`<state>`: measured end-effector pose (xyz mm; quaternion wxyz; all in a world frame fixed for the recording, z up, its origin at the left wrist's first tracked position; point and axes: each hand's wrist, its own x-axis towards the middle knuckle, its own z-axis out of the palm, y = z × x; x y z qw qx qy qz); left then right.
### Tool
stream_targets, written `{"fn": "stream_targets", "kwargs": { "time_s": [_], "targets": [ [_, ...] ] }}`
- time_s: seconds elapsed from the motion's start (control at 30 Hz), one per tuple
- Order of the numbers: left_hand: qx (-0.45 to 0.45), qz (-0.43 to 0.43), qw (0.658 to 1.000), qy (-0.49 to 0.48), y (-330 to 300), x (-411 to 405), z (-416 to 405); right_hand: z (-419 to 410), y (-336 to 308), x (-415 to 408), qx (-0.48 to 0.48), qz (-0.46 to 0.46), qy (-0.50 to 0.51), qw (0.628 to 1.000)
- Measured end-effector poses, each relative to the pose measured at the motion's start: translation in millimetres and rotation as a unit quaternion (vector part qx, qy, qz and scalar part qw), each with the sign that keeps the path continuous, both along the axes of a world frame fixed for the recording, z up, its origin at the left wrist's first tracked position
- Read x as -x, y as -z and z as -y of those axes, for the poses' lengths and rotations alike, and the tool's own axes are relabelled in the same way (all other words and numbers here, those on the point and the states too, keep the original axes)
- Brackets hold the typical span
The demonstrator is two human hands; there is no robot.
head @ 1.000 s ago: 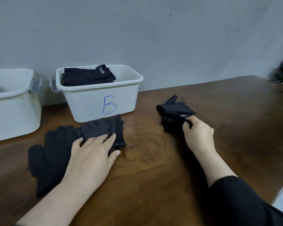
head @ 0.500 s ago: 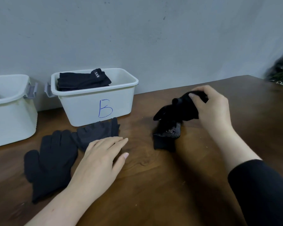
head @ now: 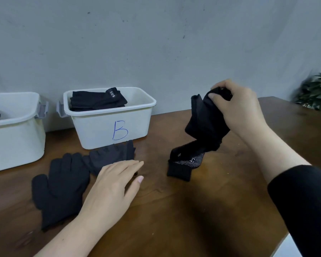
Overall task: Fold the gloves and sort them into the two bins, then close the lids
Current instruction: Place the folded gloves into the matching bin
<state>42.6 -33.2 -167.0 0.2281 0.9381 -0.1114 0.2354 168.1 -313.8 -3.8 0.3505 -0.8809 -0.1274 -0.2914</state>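
My right hand (head: 237, 110) grips a black glove (head: 204, 125) and holds it up above the table; its dotted cuff end (head: 183, 164) still trails on the wood. My left hand (head: 111, 188) lies flat and empty on the table, its fingers at the edge of a dark grey glove (head: 109, 156). A black full-finger glove (head: 57, 186) lies flat to the left of that hand. The white bin marked B (head: 109, 125) stands open behind, with folded black gloves (head: 98, 101) inside. A second white bin (head: 13, 134) stands at the far left, with something black in it.
The brown wooden table (head: 174, 210) runs to a grey wall behind the bins. A green plant (head: 317, 91) sits at the far right edge. No lids are in view. Grey latches hang on the facing sides of the two bins.
My right hand closed on the black glove and lifted it up off the table, so it now hangs unfolded. My left hand slid off the grey glove toward me.
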Motion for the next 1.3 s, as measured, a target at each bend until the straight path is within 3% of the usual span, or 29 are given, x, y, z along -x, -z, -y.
{"fn": "stream_targets", "kwargs": {
  "time_s": [0.1, 0.2, 0.37, 0.47, 0.63, 0.67, 0.77, 0.9, 1.2, 1.3],
  "targets": [
    [0.066, -0.003, 0.998, 0.004, -5.3, 3.7, 2.6, -9.2, -11.6, 11.2, -0.022, -0.044, -0.046, 0.998],
    [0.191, -0.024, 0.981, 0.004, -16.5, 8.4, 10.6, -22.2, -16.7, 24.5, -0.016, -0.099, -0.104, 0.989],
    [0.392, -0.117, 0.910, 0.059, -34.4, 7.5, 30.2, -56.0, -5.7, 45.5, -0.043, -0.166, -0.186, 0.968],
    [0.448, -0.147, 0.877, 0.094, -39.9, 6.2, 38.6, -74.9, 5.4, 51.3, -0.037, -0.193, -0.208, 0.958],
    [0.539, -0.150, 0.828, 0.032, -42.7, 11.9, 39.8, -82.9, 25.5, 54.7, -0.031, -0.193, -0.188, 0.963],
    [0.547, -0.145, 0.824, 0.004, -39.2, 13.6, 35.6, -80.4, 32.9, 55.8, -0.026, -0.190, -0.162, 0.968],
    [0.479, -0.151, 0.862, -0.067, -25.0, 23.6, 20.4, -70.6, 70.8, 66.3, 0.033, -0.202, -0.102, 0.973],
    [0.446, -0.178, 0.872, -0.092, -18.6, 36.9, 7.2, -64.8, 130.8, 91.9, 0.132, -0.263, -0.123, 0.948],
    [0.481, -0.152, 0.860, -0.079, -12.0, 55.5, -4.7, -54.0, 159.9, 81.9, 0.191, -0.199, -0.099, 0.956],
    [0.480, -0.156, 0.861, -0.068, -13.6, 58.7, -6.5, -61.9, 156.3, 81.6, 0.158, -0.107, -0.098, 0.977]
  ]
}}
